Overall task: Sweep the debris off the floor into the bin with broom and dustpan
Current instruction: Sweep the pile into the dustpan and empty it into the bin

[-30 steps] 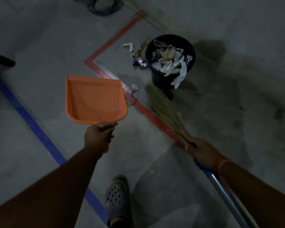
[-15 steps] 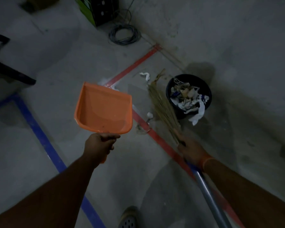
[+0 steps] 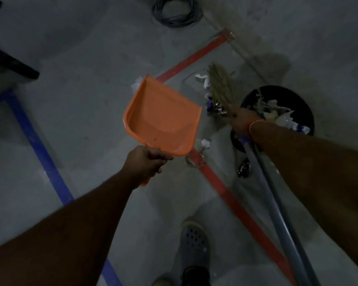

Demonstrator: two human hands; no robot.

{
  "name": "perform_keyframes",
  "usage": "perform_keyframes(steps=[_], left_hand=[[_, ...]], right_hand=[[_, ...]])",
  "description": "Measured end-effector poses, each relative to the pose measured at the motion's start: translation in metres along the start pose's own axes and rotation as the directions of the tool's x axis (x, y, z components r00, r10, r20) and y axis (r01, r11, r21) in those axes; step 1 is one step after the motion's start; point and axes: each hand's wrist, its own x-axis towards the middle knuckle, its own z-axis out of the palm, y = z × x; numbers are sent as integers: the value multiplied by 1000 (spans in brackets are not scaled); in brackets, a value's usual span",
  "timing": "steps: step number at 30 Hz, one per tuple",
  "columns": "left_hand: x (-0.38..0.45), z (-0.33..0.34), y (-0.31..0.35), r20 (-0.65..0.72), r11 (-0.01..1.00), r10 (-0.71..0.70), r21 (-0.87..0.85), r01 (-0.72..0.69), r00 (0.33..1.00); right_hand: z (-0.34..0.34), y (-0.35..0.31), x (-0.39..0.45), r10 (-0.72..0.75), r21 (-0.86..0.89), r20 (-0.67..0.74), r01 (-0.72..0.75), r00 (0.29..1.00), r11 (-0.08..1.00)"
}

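Left hand (image 3: 147, 162) grips an empty orange dustpan (image 3: 163, 118); right hand (image 3: 241, 120) clutches the straw broom (image 3: 221, 85) beside the overflowing black bin (image 3: 304, 106)

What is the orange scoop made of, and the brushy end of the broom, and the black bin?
The orange dustpan looks like smooth moulded plastic: one even colour, thin curved walls, a soft sheen. The broom head seems to be dried grass or straw, pale tan thin strands bunched together. The black bin is probably plastic too, though the dim light leaves that open.
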Motion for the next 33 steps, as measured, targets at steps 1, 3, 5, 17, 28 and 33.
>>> perform_keyframes(steps=[1,3,5,17,28,33], left_hand=[[5,0,-4,-1,1000,-12,-10,12,1000],[13,-1,-12,-5,999,-28,-31,27,1000],[18,-2,-19,-8,998,-38,-48,38,999],[-34,-1,-21,-49,998,13,-61,-16,999],[-132,9,-63,-23,994,32,-105,-35,999],[-159,17,-99,-62,989,-5,-148,-4,998]], right_hand=[[-1,0,10,-8,-2,18,8,1000,1000],[0,3,26,-10,39,84,7,996,999],[3,6,33,59,138,161,-82,985,987],[57,27,-112,82,391,343,-222,936,893],[109,47,-310,22,456,252,-139,968,879],[116,93,-349,10,388,177,-79,984,918]])
